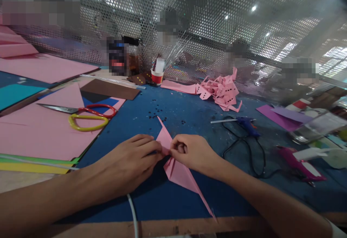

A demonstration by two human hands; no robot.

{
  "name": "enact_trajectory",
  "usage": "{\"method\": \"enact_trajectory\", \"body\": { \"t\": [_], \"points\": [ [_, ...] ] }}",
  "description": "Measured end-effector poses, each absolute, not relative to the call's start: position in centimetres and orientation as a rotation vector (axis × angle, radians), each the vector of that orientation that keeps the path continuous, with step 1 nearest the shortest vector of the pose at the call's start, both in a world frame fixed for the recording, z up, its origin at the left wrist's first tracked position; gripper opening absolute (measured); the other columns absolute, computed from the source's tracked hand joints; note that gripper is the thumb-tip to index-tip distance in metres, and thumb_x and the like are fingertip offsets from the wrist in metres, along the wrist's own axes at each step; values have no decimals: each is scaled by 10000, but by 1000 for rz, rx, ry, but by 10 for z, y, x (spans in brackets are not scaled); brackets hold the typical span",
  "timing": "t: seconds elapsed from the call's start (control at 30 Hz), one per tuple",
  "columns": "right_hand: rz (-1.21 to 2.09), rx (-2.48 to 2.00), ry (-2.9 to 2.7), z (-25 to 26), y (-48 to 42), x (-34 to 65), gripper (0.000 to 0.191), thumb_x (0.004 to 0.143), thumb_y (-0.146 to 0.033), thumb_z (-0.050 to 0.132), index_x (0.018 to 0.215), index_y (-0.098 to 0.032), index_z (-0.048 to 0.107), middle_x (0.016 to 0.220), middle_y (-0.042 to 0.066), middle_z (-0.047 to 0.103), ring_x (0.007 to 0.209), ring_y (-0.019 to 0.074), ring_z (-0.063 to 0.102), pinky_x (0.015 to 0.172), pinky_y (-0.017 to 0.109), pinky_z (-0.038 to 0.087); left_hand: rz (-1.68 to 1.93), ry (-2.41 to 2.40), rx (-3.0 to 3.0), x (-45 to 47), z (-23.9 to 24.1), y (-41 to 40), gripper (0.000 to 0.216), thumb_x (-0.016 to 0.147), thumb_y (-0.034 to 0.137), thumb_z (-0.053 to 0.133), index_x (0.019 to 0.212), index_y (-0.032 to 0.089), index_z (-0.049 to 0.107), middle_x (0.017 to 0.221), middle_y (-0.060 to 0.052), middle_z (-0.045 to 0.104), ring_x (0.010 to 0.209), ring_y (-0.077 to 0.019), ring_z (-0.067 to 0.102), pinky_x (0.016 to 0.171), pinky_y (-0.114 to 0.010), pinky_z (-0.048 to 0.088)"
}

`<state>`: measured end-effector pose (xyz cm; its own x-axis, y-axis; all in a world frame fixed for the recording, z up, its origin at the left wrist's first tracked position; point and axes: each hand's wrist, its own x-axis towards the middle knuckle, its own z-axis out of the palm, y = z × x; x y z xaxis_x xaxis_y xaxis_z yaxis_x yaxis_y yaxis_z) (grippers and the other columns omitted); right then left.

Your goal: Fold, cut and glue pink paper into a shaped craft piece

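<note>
A folded piece of pink paper [181, 176] lies slantwise on the blue tabletop, with narrow pointed ends at top and lower right. My left hand [135, 158] rests over its left side, fingers bent and closed on the paper's middle. From the right, my right hand [193, 153] pinches the same paper between thumb and curled forefinger. The fingertips of both hands nearly meet there, and they hide part of the fold. Just beyond the paper, small dark dots [154, 113] are scattered on the table.
Scissors [89, 117] with red and yellow handles lie on pink sheets [40, 137] at left. Cut pink pieces [222, 90] are heaped at the back, near a paper cup [157, 76]. At right are a blue glue gun [248, 125] with its cord and a magenta glue gun [300, 165].
</note>
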<state>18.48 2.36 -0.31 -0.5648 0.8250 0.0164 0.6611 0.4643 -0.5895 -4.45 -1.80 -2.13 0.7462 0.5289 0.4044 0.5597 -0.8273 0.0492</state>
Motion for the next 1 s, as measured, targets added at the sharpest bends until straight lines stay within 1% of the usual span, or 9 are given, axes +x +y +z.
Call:
{"method": "enact_trajectory", "body": {
  "t": [0.1, 0.27, 0.37, 0.47, 0.57, 0.73, 0.83, 1.0],
  "points": [
    [726, -1331, -2426, -2, 22, 180, 106, 838, -322, 672, 804, -222, 677, 694, -40, 644, 611, 97, 520, 575, 240, 284, -608, -895, -2872, -45, -22, -18, 236, 969, 133, 485, 1083, 175, 687, 1107, -80, 703, 1052, -246, 627, 948, -432, 512],
    [646, -1393, -2433, 0, 20, 175, 108, 817, -335, 676, 794, -230, 667, 689, -47, 644, 609, 97, 522, 586, 242, 269, -595, -905, -2858, -45, -25, -18, 220, 973, 148, 483, 1068, 178, 679, 1079, -68, 699, 1030, -244, 620, 925, -435, 504],
    [629, -1415, -2435, 1, 20, 173, 123, 808, -354, 677, 792, -233, 662, 674, -55, 637, 604, 94, 519, 592, 239, 271, -555, -919, -2872, -46, -27, -18, 207, 974, 168, 491, 1077, 191, 669, 1092, -56, 698, 1035, -239, 613, 947, -434, 489],
    [613, -1425, -2434, 0, 20, 173, 91, 767, -318, 689, 782, -233, 661, 656, -58, 625, 594, 93, 511, 592, 240, 270, -509, -916, -2874, -46, -26, -18, 213, 963, 155, 492, 1080, 189, 667, 1095, -57, 699, 1035, -238, 610, 971, -432, 476],
    [615, -1417, -2431, -2, 20, 173, 68, 754, -297, 676, 776, -234, 661, 658, -56, 627, 601, 95, 514, 594, 240, 272, -487, -884, -2876, -46, -25, -18, 227, 945, 125, 493, 1065, 189, 675, 1092, -65, 704, 1054, -237, 612, 1010, -425, 461],
    [629, -1421, -2429, -3, 22, 174, 33, 736, -268, 657, 755, -241, 655, 668, -62, 635, 604, 94, 517, 588, 241, 270, -545, -826, -2861, -49, -24, -18, 243, 908, 87, 510, 1011, 202, 698, 1060, -63, 716, 1030, -214, 638, 1060, -408, 454],
    [645, -1427, -2430, -3, 22, 174, 30, 728, -259, 651, 752, -239, 654, 671, -59, 640, 603, 95, 518, 585, 243, 269, -584, -793, -2858, -51, -26, -17, 229, 896, 103, 536, 973, 225, 713, 1054, -62, 717, 1022, -208, 645, 1078, -396, 452],
    [662, -1444, -2434, -2, 23, 173, 26, 722, -248, 643, 741, -232, 649, 663, -54, 637, 594, 96, 516, 575, 245, 266, -568, -763, -2855, -55, -29, -15, 262, 902, 114, 530, 1068, 220, 702, 1088, -78, 716, 1042, -218, 642, 1088, -400, 442]
  ]
}}
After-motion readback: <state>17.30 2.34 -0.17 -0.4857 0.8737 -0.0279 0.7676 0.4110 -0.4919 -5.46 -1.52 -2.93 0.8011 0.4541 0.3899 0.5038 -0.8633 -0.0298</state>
